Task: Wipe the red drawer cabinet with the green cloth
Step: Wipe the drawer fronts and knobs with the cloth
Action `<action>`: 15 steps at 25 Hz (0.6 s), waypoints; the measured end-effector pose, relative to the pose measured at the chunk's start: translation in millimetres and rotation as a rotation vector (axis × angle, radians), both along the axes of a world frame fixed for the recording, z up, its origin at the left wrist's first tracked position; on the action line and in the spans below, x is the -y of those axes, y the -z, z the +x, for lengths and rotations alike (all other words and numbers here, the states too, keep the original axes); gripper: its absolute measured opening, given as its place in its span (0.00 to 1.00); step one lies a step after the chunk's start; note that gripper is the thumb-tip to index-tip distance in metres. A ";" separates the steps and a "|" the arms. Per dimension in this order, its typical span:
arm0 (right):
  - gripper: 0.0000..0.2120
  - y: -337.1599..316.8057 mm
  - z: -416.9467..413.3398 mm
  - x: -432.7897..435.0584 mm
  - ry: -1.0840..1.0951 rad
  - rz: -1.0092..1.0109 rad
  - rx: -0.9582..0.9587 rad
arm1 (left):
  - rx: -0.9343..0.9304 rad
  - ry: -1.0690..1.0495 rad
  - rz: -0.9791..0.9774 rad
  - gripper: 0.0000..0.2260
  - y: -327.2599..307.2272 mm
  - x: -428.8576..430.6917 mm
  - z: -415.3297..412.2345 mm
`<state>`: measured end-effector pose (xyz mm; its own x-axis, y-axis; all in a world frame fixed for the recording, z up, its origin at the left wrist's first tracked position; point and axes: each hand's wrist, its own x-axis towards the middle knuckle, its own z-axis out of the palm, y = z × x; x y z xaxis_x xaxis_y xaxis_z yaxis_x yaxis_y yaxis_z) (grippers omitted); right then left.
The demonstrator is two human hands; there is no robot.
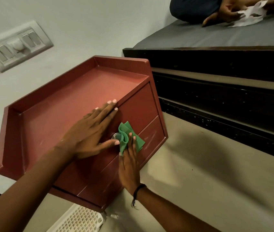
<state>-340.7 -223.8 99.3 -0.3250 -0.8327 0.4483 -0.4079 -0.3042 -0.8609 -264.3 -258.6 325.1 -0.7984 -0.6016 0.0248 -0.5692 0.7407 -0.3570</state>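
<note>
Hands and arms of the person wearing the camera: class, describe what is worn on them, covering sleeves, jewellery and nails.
Both forearms are bare, with no sleeve in view. The right hand has a thin dark cord bracelet at the wrist, its frayed ends hanging loose. The left hand wears no ring, watch or band. The fingernails on both hands look pale pink. No gloves are worn.

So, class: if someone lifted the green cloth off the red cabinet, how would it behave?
The green cloth would probably flop and drape, since it already bunches in folds under the right hand. It looks thin, so likely light. It seems unlikely to roll or slide far by itself.
</note>
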 end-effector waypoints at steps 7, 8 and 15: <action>0.32 -15.3 -34.5 33.6 0.115 -0.007 0.100 | -0.008 0.026 -0.019 0.42 2.3 0.9 3.0; 0.30 -22.5 -47.1 46.9 0.168 0.029 0.164 | -0.009 0.030 -0.022 0.42 3.1 1.3 3.5; 0.27 -47.4 -73.1 68.2 0.239 0.113 0.344 | 0.032 0.025 -0.036 0.38 2.4 -1.0 7.3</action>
